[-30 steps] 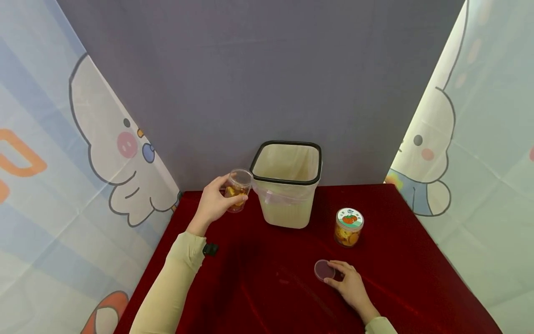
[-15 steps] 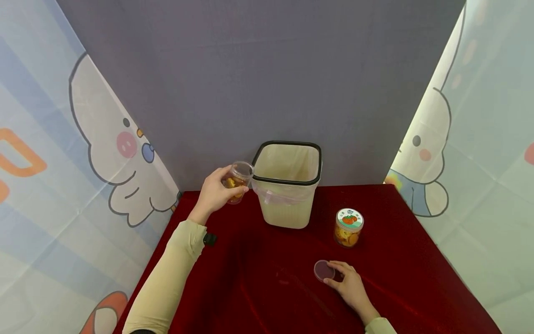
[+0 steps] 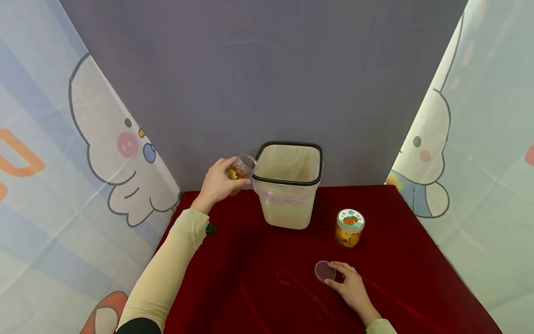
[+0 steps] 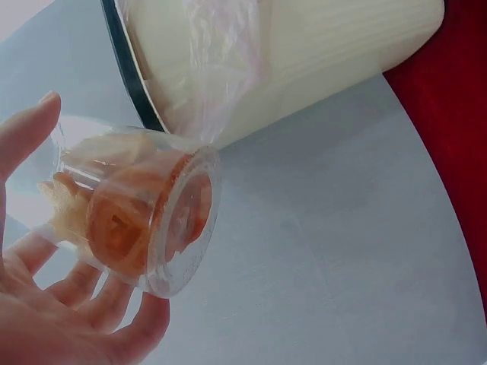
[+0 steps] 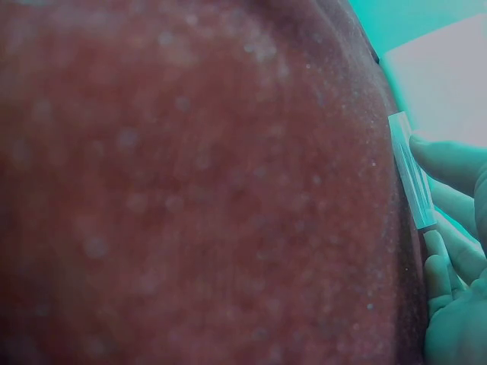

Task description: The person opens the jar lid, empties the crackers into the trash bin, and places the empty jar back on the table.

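Note:
My left hand (image 3: 218, 182) grips an open clear jar (image 3: 245, 168) at the left rim of the cream bin (image 3: 288, 211). The jar tilts right, mouth toward the bin. Orange and yellow dried slices show through the jar wall (image 4: 129, 205) in the left wrist view, with the thumb and fingers (image 4: 72, 293) on its opposite sides. On the red cloth, my right hand (image 3: 351, 286) holds a round clear lid (image 3: 323, 271) by its edge. The right wrist view shows that lid (image 5: 412, 171) edge-on, close to the cloth, beside the thumb and fingertips.
A second jar (image 3: 348, 235) with a printed fruit lid stands upright right of the bin. The bin has a black rim (image 3: 288, 182) and a thin plastic liner. A grey curtain (image 3: 267, 83) hangs behind, with patterned sheets at both sides.
My left hand has raised the jar slightly and moved it right, tipping it further toward the bin. The right hand and the lid have stayed in place.

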`<state>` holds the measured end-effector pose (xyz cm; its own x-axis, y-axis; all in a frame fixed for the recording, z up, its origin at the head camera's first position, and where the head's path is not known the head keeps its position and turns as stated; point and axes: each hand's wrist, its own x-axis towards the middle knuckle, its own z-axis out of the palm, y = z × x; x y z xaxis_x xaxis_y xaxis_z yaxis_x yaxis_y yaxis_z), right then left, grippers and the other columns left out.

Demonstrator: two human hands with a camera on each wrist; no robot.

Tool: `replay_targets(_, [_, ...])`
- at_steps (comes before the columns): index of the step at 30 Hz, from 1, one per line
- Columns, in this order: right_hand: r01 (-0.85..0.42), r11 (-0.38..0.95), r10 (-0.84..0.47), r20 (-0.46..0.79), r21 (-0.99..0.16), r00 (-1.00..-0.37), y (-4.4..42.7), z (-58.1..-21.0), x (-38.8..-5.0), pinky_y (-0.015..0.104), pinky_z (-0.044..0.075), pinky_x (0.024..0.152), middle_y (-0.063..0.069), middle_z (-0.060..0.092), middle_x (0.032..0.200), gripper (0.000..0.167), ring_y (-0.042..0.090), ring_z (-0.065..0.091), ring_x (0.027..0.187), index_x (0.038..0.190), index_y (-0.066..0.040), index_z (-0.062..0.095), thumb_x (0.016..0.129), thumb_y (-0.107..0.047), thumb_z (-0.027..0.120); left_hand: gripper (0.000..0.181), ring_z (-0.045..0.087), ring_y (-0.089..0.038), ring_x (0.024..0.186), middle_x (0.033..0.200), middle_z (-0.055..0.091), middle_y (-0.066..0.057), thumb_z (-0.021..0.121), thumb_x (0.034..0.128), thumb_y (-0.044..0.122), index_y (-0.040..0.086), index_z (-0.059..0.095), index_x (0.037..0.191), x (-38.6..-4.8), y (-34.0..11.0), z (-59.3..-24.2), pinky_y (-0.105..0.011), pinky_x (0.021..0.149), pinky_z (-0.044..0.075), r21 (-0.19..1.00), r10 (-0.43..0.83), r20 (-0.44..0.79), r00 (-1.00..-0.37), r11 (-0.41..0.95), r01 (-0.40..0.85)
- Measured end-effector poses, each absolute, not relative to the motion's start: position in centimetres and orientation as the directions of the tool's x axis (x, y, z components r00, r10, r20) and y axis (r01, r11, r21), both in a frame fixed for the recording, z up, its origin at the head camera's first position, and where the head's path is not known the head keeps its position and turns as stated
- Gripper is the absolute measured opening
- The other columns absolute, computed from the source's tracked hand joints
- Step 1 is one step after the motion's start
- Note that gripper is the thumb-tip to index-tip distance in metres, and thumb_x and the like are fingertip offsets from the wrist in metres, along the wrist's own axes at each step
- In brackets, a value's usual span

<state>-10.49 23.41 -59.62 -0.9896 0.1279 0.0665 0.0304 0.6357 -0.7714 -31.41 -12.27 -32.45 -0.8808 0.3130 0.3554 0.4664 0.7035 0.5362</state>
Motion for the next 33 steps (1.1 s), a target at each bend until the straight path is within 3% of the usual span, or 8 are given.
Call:
replay_targets(15, [0.028, 0.630, 0.137, 0.075, -0.776, -0.988, 23.6, -60.0, -10.6, 0.043, 0.050, 0.091, 0.007, 0.063, 0.127, 0.051, 0.031, 0.055, 0.119, 0.122, -0.009, 0.071, 0.077, -0.029, 0.086, 0.077, 0.055, -0.026, 0.098, 0.125, 0.055, -0.006, 0.084, 0.0764, 0.045, 0.022, 0.054, 0.143, -32.9, -10.5, -31.7, -0.048, 0.080, 0.049, 0.438, 0.307, 0.366, -0.879, 0.777, 0.453])
replay_targets(22, [0.035, 0.629, 0.148, 0.076, -0.776, -0.986, 23.7, -59.8, -10.1, 0.042, 0.050, 0.090, 0.007, 0.063, 0.127, 0.052, 0.031, 0.055, 0.117, 0.122, -0.008, 0.071, 0.077, -0.029, 0.086, 0.079, 0.052, -0.031, 0.112, 0.128, 0.053, -0.010, 0.087, 0.0757, 0.040, 0.020, 0.053, 0.145, -33.2, -9.6, -31.8, -0.051, 0.087, 0.048, 0.354, 0.324, 0.386, -0.864, 0.813, 0.463])
replay_targets(33, [0.029, 0.625, 0.154, 0.087, -0.780, -0.984, 23.4, -60.0, -10.0, 0.043, 0.049, 0.090, 0.006, 0.064, 0.127, 0.051, 0.031, 0.055, 0.117, 0.121, -0.009, 0.071, 0.076, -0.027, 0.087, 0.080, 0.050, -0.033, 0.113, 0.129, 0.053, -0.011, 0.087, 0.0756, 0.037, 0.020, 0.053, 0.146, -33.4, -9.3, -31.9, -0.052, 0.088, 0.048, 0.253, 0.349, 0.410, -0.842, 0.844, 0.473])
